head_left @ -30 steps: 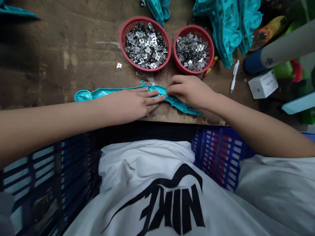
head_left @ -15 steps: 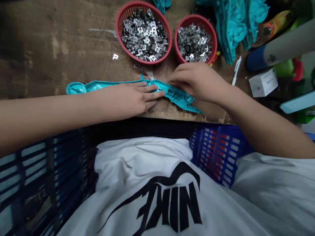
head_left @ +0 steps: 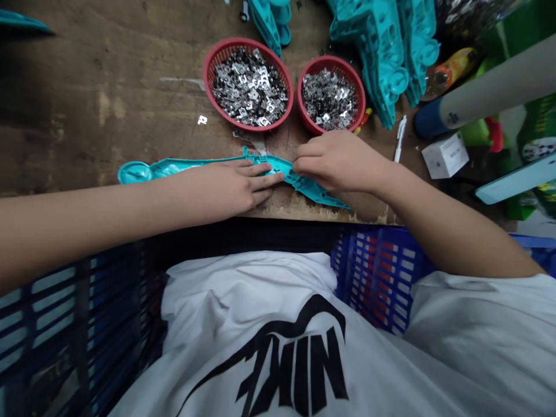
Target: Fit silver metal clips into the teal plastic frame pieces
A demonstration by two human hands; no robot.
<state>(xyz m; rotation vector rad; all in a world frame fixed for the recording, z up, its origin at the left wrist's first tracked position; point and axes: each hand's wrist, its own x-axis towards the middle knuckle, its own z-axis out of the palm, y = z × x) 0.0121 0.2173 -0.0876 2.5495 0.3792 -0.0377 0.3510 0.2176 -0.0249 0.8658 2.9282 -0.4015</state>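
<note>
The room is dim and flat-lit, with no clear light source in view. Deep shadow darkens the far left of the wooden workbench (head_left: pixel 65 75), and the near left crate (head_left: pixel 56 313) falls dark too. The metal clips (head_left: pixel 249 87) give small, sharp glints. The teal plastic moulding (head_left: pixel 278 167) looks slightly soft, and the wide lens bows the right and near edges.

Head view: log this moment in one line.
left hand: flat on teal part | right hand: curled over same part | nearby: two red baskets of metal clips
</note>
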